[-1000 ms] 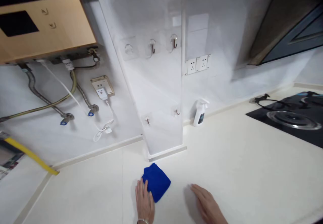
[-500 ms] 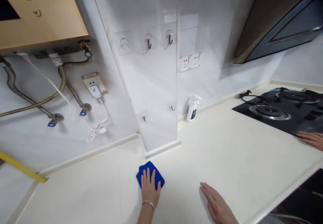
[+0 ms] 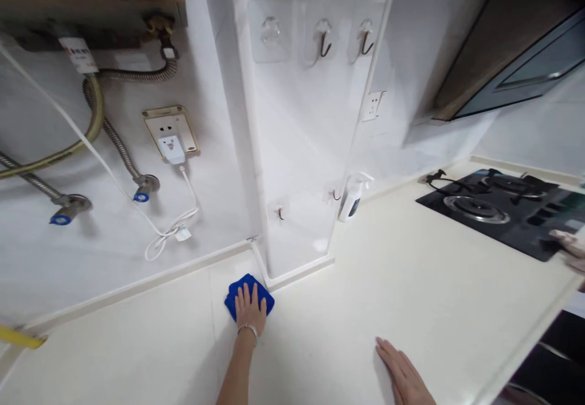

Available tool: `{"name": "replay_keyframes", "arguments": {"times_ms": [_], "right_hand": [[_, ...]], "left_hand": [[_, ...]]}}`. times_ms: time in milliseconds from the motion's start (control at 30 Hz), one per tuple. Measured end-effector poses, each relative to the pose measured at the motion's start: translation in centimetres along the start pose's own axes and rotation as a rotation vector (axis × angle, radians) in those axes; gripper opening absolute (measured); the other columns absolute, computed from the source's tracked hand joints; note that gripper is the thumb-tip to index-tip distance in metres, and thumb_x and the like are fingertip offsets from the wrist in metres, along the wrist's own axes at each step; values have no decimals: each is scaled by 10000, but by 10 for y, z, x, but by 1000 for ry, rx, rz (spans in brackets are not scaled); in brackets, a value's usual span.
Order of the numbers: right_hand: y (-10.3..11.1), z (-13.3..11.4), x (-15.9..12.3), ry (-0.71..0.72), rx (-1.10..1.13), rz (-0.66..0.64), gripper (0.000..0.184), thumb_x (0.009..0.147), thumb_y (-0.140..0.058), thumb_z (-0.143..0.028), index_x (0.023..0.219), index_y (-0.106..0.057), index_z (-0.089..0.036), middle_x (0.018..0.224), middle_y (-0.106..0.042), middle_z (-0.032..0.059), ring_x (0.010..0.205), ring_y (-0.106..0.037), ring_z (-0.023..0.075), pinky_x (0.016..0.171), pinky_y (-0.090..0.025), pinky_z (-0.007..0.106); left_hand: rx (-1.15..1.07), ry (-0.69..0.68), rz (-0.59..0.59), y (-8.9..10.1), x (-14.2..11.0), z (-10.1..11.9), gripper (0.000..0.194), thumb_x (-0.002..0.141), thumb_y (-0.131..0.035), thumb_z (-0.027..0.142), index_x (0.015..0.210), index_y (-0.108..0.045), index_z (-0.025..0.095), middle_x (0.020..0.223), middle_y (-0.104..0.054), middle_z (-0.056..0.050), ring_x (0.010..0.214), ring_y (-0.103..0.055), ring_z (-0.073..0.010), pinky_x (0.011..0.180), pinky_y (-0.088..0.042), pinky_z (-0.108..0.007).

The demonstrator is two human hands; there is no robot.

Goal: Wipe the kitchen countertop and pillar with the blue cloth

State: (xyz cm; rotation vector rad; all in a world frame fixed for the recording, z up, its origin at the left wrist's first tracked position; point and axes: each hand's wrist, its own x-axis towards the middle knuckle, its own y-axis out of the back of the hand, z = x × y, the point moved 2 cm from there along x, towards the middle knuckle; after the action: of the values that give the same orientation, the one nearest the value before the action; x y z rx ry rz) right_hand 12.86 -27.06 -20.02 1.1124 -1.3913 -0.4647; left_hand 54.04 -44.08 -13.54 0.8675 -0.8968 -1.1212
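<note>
My left hand lies flat with its fingers spread on top of a folded blue cloth, pressing it to the white countertop. The cloth is beside the foot of the white wall pillar, where the counter meets it. My right hand rests on the counter at the lower right, its fingers stretched out and nothing in it. The bottom of the frame cuts off its wrist.
A white spray bottle stands behind the pillar's right edge. Farther right is a black gas hob, with another person's blurred hand near it. A yellow pipe meets the counter at left. Below the heater hang hoses and a white cord.
The blue cloth has slid with my left hand, left and closer to the pillar's base. My view has shifted closer to the wall. The other person's hand has moved by the hob.
</note>
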Motion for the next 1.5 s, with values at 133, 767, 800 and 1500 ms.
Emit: {"name": "replay_keyframes", "arguments": {"times_ms": [133, 767, 800, 1500], "right_hand": [[-9, -23, -2, -150, -79, 26, 869, 766, -334, -42, 1574, -125, -285, 1541, -398, 70, 1377, -429, 297, 1137, -380, 572], [10, -44, 14, -160, -189, -37, 713, 840, -334, -74, 1539, -243, -176, 1520, -420, 112, 1404, -387, 283, 1164, -326, 530], [11, -46, 16, -166, -189, -39, 716, 838, -334, -69, 1540, -239, -176, 1521, -420, 111, 1407, -383, 277, 1166, -325, 524], [-2, -49, 19, -284, -147, 17, 676, 688, -419, -56, 1359, -474, -110, 1460, -497, 129, 1411, -371, 244, 1181, -289, 480]], "left_hand": [[-10, 63, -31, -12, 29, 12, 604, 946, -302, 386, 1458, -403, 83, 1532, -411, -186, 1460, -294, -340, 1185, -245, -589], [191, -69, -33, -2, 125, 15, 556, 955, -253, 318, 1491, -372, 228, 1564, -401, -23, 1473, -269, -251, 1235, -184, -498], [191, -63, -28, -2, 129, 15, 558, 956, -247, 317, 1492, -371, 226, 1562, -406, -27, 1471, -273, -252, 1235, -182, -502], [241, -234, 30, 0, -92, 50, 526, 951, -314, 285, 1465, -380, 198, 1537, -427, -69, 1461, -311, -255, 1204, -305, -489]]}}
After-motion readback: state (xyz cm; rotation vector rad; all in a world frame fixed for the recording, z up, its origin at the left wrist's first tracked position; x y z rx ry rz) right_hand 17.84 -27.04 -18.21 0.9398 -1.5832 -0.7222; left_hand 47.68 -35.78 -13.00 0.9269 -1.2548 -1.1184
